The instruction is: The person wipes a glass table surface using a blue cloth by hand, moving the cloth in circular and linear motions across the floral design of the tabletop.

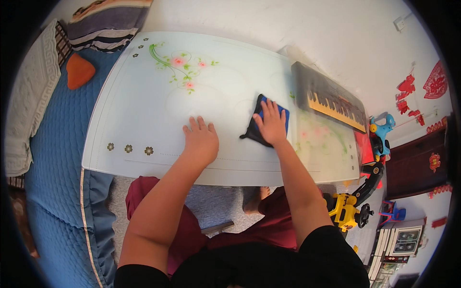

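White floral desk (129, 105): glossy top, cloth (256, 127) might skid under uneven pressure. Keyboard (331, 91): knock risk if right hand (272, 126) sweeps far rightward. Blue-black cloth: on desk, left of keyboard. Right hand: fingers spread flat over cloth. Left hand (200, 141): open, palm down, holding nothing. Count: one desk, one keyboard, one cloth, two hands.

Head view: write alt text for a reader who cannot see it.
A person's right hand presses flat on a blue-and-black cloth on a white, flower-patterned table; the left hand is spread over the tabletop, holding nothing. An electronic keyboard sits toward the right, a blue quilted cover left.
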`<state>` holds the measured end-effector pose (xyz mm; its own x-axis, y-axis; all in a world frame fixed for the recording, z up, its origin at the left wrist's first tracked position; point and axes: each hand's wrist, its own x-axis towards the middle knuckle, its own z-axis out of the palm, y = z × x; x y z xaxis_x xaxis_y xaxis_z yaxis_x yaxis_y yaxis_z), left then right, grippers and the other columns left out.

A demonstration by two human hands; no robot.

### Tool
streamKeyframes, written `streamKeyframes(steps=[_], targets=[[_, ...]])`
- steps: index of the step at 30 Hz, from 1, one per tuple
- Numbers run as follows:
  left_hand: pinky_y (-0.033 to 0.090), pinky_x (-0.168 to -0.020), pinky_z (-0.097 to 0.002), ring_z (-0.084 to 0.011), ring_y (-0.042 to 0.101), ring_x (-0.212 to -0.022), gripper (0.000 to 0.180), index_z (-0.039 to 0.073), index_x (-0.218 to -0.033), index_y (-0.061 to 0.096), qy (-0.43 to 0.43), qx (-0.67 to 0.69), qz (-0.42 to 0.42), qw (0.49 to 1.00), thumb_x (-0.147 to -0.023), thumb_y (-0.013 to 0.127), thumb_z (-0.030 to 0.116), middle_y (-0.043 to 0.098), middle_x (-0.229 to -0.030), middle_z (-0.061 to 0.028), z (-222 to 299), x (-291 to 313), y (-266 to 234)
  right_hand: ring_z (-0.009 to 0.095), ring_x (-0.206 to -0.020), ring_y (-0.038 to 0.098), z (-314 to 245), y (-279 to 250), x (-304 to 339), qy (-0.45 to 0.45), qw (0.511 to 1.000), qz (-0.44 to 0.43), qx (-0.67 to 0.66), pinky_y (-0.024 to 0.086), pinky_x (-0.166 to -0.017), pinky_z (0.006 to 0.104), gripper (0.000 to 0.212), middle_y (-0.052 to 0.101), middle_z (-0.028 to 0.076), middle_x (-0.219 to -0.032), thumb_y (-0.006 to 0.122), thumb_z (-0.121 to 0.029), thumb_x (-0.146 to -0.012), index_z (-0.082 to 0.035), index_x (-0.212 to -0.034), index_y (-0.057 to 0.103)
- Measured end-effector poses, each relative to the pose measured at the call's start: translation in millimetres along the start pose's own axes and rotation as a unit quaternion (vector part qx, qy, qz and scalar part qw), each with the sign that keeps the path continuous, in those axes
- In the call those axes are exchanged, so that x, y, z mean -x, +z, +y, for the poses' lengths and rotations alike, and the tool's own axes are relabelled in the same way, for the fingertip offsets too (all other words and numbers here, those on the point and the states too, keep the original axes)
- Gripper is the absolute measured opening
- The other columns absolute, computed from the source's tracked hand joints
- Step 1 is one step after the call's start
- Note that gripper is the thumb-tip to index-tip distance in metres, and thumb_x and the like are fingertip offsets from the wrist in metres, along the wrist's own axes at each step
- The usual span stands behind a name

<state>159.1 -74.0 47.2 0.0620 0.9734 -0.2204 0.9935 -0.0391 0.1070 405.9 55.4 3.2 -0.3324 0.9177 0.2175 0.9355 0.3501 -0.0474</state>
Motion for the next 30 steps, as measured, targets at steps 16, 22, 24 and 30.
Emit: streamKeyframes(steps=[16, 22, 24, 30], targets=[[0.027, -0.118, -0.0608, -0.0514, 0.023, -0.150, 0.080, 0.002, -0.153, 0.039, 0.006, 0.031, 0.035, 0.999, -0.091, 0.073, 0.040, 0.028, -0.161, -0.0319, -8.9, 4.7, 7.5, 0.034, -0.153, 0.027, -81.6, -43.2, 104.2, -0.120, 0.989, -0.037, -0.073, 0.015, -0.123, 0.0570, 0.071, 0.036, 0.017, -0.162, 0.060, -0.048, -0.097, -0.007, -0.153, 0.043], [0.024, -0.115, -0.0683, -0.0564, 0.026, -0.146, 0.065, -0.003, -0.149, 0.045, 0.014, 0.050, 0.060, 0.997, -0.092, 0.064, 0.023, 0.033, -0.157, -0.0345, -5.1, 3.3, 12.4, 0.033, -0.153, 0.027, -56.5, -21.7, 47.1, -0.069, 0.997, -0.014, -0.043, 0.014, -0.123, 0.0570, 0.071, 0.033, 0.016, -0.164, 0.053, -0.052, -0.100, -0.007, -0.153, 0.042], [0.024, -0.114, -0.0698, -0.0575, 0.027, -0.146, 0.062, -0.004, -0.148, 0.045, 0.015, 0.051, 0.070, 0.996, -0.093, 0.061, 0.020, 0.033, -0.157, -0.0357, -5.5, 2.6, 17.2, 0.033, -0.153, 0.026, -48.5, -11.9, 24.2, -0.060, 0.997, -0.003, -0.038, 0.014, -0.123, 0.0574, 0.071, 0.034, 0.016, -0.163, 0.050, -0.055, -0.101, -0.008, -0.154, 0.042], [0.024, -0.115, -0.0688, -0.0568, 0.024, -0.147, 0.068, -0.004, -0.151, 0.040, 0.005, 0.033, 0.045, 0.998, -0.093, 0.064, 0.023, 0.029, -0.158, -0.0368, -1.5, 1.2, 12.0, 0.029, -0.155, 0.023, -28.9, 11.6, -40.9, -0.003, 1.000, -0.008, -0.020, 0.014, -0.124, 0.0567, 0.073, 0.032, 0.012, -0.165, 0.041, -0.061, -0.102, -0.011, -0.155, 0.040]])
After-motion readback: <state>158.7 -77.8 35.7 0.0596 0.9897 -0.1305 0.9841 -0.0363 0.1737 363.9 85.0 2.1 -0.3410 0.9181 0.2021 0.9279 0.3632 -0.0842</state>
